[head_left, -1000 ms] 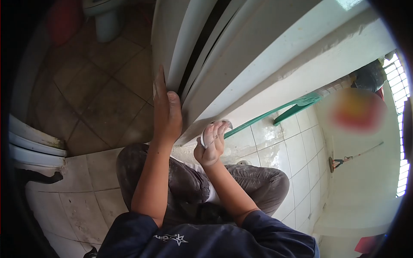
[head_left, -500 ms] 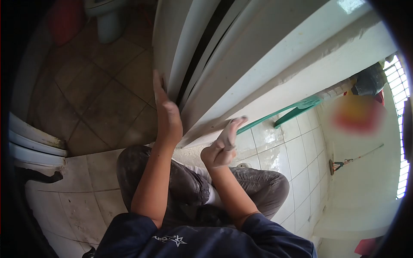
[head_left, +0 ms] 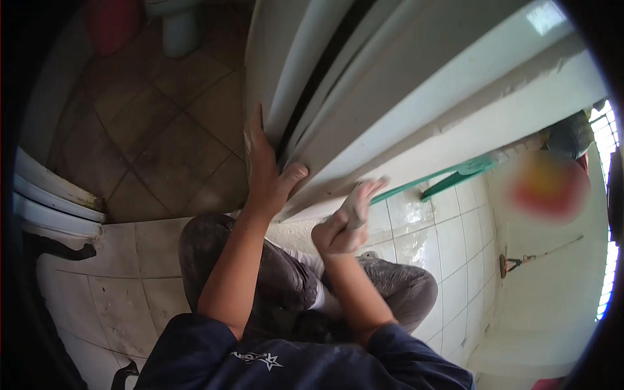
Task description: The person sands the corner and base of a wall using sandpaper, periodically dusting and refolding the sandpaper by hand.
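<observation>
My left hand (head_left: 270,175) lies against the lower end of the white door frame (head_left: 370,104), its fingers stretched along the left side and the thumb apart on the near face. My right hand (head_left: 346,224) is beside the white wall surface right of the frame, above my right shin. Its fingers extend up and to the right, slightly blurred, with a whitish coating on the skin. Nothing shows in either hand. My legs are crossed in dusty dark trousers (head_left: 286,276) beneath both forearms.
Brown floor tiles (head_left: 162,143), a toilet base (head_left: 180,32) and a red bin (head_left: 116,26) are at the upper left. A green plastic object (head_left: 458,177) stands on white tiles at right. A long-handled tool (head_left: 513,263) is near the right wall.
The view has shifted slightly. My left thumb has spread away from the fingers onto the frame's face. My right hand has turned and moved a little right, its fingers now pointing up and right.
</observation>
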A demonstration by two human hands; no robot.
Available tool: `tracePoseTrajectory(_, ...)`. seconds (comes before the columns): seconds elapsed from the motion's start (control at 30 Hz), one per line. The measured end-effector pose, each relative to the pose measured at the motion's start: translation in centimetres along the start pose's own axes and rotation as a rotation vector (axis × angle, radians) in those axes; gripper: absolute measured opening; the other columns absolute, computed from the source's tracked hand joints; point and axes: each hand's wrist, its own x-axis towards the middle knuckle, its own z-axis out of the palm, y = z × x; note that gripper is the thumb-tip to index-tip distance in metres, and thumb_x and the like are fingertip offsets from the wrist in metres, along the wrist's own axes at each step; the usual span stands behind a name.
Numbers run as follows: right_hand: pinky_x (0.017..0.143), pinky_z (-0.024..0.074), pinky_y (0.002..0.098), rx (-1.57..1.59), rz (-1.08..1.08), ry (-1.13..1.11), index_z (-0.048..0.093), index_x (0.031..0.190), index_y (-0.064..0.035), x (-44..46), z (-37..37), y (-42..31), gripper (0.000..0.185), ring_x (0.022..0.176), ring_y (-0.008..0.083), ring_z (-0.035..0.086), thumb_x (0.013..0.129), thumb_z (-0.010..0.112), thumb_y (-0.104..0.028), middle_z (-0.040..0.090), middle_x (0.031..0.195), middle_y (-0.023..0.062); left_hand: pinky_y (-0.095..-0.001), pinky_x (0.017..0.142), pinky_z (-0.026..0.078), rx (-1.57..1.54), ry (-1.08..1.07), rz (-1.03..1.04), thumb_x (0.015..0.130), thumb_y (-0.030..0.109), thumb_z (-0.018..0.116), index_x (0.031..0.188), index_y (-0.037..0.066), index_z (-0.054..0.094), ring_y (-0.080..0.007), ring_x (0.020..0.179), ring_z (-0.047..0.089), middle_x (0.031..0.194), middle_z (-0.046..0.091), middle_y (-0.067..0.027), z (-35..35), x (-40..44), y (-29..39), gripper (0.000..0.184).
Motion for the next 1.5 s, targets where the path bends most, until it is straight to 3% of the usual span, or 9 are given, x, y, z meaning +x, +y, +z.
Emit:
tracePoseTrajectory(0.2,0.108,0.0308,0.0610,-0.062,-0.151,0.131,0.047,0.131,0.0143,9.4,0.3,-0.4,0.041,0.130,0.0547,0.037,0.092,0.037,0.006,0.048,0.134,0.0347,-0.0515,0.113,0.018,-0.015,0.014,-0.037,0.065,0.088,0.054,0.150,-0.006,0.007,-0.0423,0.137,0.024,0.144,0.023,-0.0313,0.2,0.0,0.6,0.134)
tracePoseTrajectory(0.37,0.108,0.0307,0.0615,-0.036,-0.044,0.023,0.047,0.132,0.0135,-2.6,0.7,1.5,0.043,0.130,0.0538,0.037,0.090,0.038,0.009,0.048,0.134,0.0349,-0.0509,0.113,0.020,0.008,0.022,-0.008,0.067,0.088,0.052,0.150,-0.005,0.008,-0.0419,0.135,0.026,0.143,0.024,-0.0308,0.0,0.0,0.1,0.133)
tracePoseTrajectory(0.63,0.113,0.0188,0.0590,-0.049,-0.040,-0.029,0.043,0.134,0.0160,11.9,-1.2,-2.0,0.044,0.137,0.0530,0.026,0.092,0.044,0.005,0.039,0.141,0.0372,-0.0505,0.112,0.021,0.030,0.038,-0.013,0.076,0.082,0.049,0.149,-0.006,0.011,-0.0418,0.135,0.028,0.144,0.024,-0.0310,0.5,0.1,-0.1,0.121)
tracePoseTrajectory(0.73,0.112,0.0235,0.0568,0.050,-0.072,-0.016,0.050,0.131,0.0123,4.9,-0.8,0.1,0.046,0.133,0.0513,0.035,0.086,0.047,0.010,0.048,0.136,0.0335,-0.0508,0.111,0.021,0.090,0.037,0.024,0.079,0.080,0.048,0.149,-0.007,0.012,-0.0425,0.134,0.028,0.143,0.025,-0.0315,0.1,-0.2,0.1,0.117)
tracePoseTrajectory(0.8,0.113,0.0217,0.0604,-0.017,0.045,-0.166,0.045,0.135,0.0112,-4.0,-0.8,1.1,0.041,0.137,0.0468,0.032,0.095,0.042,0.004,0.044,0.141,0.0297,-0.0513,0.111,0.021,0.141,0.034,0.048,0.080,0.079,0.048,0.148,-0.008,0.013,-0.0431,0.134,0.028,0.142,0.026,-0.0319,0.0,0.0,0.0,0.115)
tracePoseTrajectory(1.0,0.114,0.0228,0.0563,-0.070,-0.106,-0.040,0.042,0.134,0.0162,8.0,-0.9,-0.2,0.042,0.137,0.0472,0.031,0.094,0.043,0.004,0.043,0.139,0.0341,-0.0511,0.110,0.021,0.117,0.045,0.062,0.083,0.077,0.045,0.148,-0.008,0.014,-0.0427,0.132,0.029,0.141,0.027,-0.0316,0.3,-0.1,0.3,0.111)
tracePoseTrajectory(1.07,0.114,0.0230,0.0566,-0.102,0.044,-0.088,0.042,0.134,0.0159,10.0,-1.5,-2.0,0.043,0.136,0.0477,0.032,0.092,0.043,0.006,0.043,0.139,0.0344,-0.0514,0.110,0.022,0.124,0.040,0.043,0.084,0.076,0.045,0.148,-0.008,0.014,-0.0421,0.132,0.029,0.140,0.027,-0.0311,0.4,0.0,0.4,0.110)
tracePoseTrajectory(1.3,0.112,0.0248,0.0591,0.005,0.014,-0.188,0.043,0.135,0.0154,-4.4,-0.7,1.2,0.045,0.133,0.0493,0.036,0.090,0.046,0.008,0.041,0.140,0.0358,-0.0517,0.110,0.021,0.144,0.051,0.061,0.085,0.075,0.044,0.148,-0.007,0.013,-0.0417,0.132,0.029,0.140,0.028,-0.0306,0.3,0.0,0.4,0.108)
tracePoseTrajectory(1.5,0.110,0.0279,0.0582,-0.101,-0.049,-0.016,0.042,0.133,0.0175,10.9,-1.2,-1.0,0.042,0.132,0.0486,0.038,0.093,0.044,0.005,0.043,0.136,0.0375,-0.0516,0.110,0.021,0.131,0.036,0.051,0.085,0.075,0.043,0.148,-0.007,0.014,-0.0415,0.132,0.028,0.140,0.028,-0.0307,0.5,-0.1,0.3,0.108)
